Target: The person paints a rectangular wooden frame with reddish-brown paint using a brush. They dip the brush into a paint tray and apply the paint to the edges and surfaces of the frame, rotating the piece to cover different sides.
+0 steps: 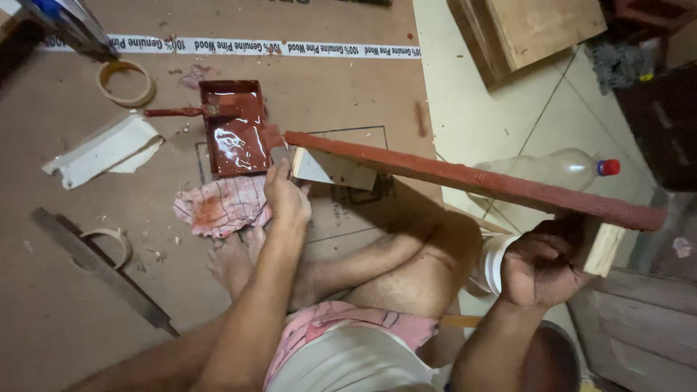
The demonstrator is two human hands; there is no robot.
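Going left to right, I see my left hand [287,196] at frame centre, fingers closed on something small against the plank [465,178], just beside the paint tray [234,129]; what it holds I cannot tell. Steady strokes along the grain would suit. My right hand [541,265], lower right, grips the plank's far end. A stained rag [221,205], tape rolls and a bottle [559,168] crowd the floor.
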